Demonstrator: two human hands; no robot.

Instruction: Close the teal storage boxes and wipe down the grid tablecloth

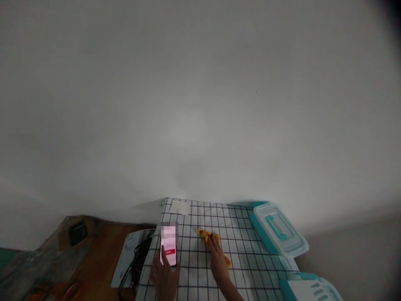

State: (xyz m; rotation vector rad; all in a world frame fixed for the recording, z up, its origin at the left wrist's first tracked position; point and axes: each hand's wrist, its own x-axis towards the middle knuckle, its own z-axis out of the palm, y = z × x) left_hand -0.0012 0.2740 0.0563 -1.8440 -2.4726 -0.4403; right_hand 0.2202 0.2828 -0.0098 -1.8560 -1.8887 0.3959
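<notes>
Left hand (166, 274) over the lower end of a phone (169, 243), fingers spread, one fingertip at the screen; whether it grips the phone cannot be told. Right hand (214, 250) lies over a cloth (204, 235), fingers extended and close together; cannot tell if any fold is pinched. Cloth: yellow-orange, crumpled, with darker patches, partly hidden by the hand; it is on the surface (197, 278), right of the phone. Phone: dark-edged, screen pink with a red bar, upper part blurred. Count: one phone, one cloth. Orientation: phone's long axis runs near to far, top end toward the wall (188, 104); cloth's visible long axis runs diagonally, far left to near right, a narrow tip pointing far left. Surface covering is white with a black grid. Farther out: one pale rectangle (180, 207) near the far left corner; two teal-and-white containers at the right, the farther one (280, 229) with a teal handle on its lid, the nearer one (313, 289) cut by the frame. Left of the surface: one white flat object (128, 248), dark cables (135, 261) beside it, and brown floor (100, 246).
</notes>
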